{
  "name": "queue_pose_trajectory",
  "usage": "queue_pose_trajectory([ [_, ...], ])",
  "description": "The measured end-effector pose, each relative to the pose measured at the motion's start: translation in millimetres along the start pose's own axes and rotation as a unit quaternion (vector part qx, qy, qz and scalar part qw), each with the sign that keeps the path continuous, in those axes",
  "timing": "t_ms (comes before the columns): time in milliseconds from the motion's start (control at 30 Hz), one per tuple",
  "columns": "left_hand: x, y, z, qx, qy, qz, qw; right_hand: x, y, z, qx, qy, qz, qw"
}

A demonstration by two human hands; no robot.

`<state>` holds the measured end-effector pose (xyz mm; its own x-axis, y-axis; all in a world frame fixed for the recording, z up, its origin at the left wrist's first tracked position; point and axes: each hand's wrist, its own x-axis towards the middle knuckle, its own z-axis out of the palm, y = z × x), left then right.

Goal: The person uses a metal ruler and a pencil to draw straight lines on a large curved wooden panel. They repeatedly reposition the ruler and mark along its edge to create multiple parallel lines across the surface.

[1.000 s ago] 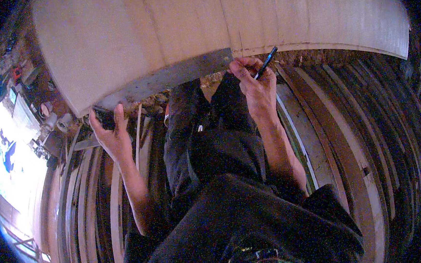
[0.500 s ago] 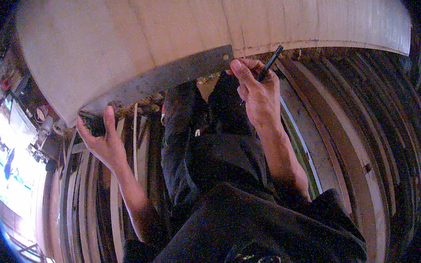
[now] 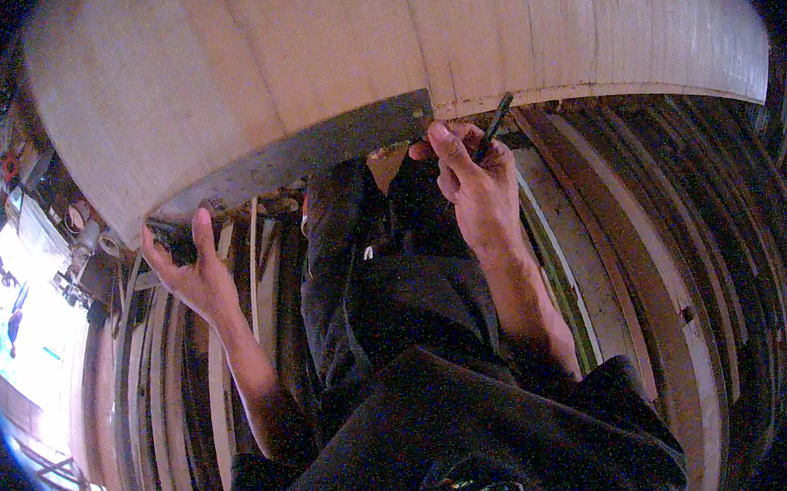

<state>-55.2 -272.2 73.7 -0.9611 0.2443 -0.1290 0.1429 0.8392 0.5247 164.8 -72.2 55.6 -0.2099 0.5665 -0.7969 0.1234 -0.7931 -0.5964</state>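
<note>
A flat dark grey metal blade (image 3: 300, 154) lies along the near edge of a broad, pale wooden board (image 3: 334, 44). It has a small hole near its right end. At the blade's left end is my left hand (image 3: 190, 273), thumb and fingers on either side of a dark part there, which is mostly in shadow. My right hand (image 3: 478, 180) is closed round a slim black pen (image 3: 495, 124), whose upper end points up and right. The right thumb and fingertips are close to the blade's right end; whether they touch it cannot be made out.
Thin dark lines cross the board. Below it, many long timber strips (image 3: 634, 220) lie on both sides of my legs (image 3: 397, 291). Cluttered items (image 3: 87, 235) sit beyond the board's left corner, beside a brightly lit opening (image 3: 30, 335).
My right hand has shifted slightly left and toward me, and the pen stands a little steeper. My left hand stays at the blade's left end, almost unmoved.
</note>
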Motion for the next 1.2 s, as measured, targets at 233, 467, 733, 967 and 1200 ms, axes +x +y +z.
queue_pose_trajectory([
  [233, 0.6, -3.5, 0.6, 0.005, 0.008, 0.009, 1.000, 4.7, -3.3, -4.6, -0.042, -0.037, -0.026, 0.998],
  [467, -4.9, -0.3, 3.3, -0.033, 0.001, -0.013, 0.999, 8.8, -1.1, -10.0, -0.049, -0.059, -0.020, 0.997],
  [733, -0.8, 7.0, 7.5, -0.009, 0.012, 0.011, 1.000, 10.7, -7.1, -5.0, -0.096, -0.026, -0.058, 0.993],
  [967, -0.5, 6.0, 11.5, 0.025, 0.033, -0.002, 0.999, 14.0, -6.9, -2.4, -0.098, -0.027, -0.087, 0.991],
  [1200, 3.1, 2.9, 15.7, 0.010, 0.034, 0.004, 0.999, 16.6, -6.9, 1.2, -0.109, -0.019, -0.083, 0.990],
])
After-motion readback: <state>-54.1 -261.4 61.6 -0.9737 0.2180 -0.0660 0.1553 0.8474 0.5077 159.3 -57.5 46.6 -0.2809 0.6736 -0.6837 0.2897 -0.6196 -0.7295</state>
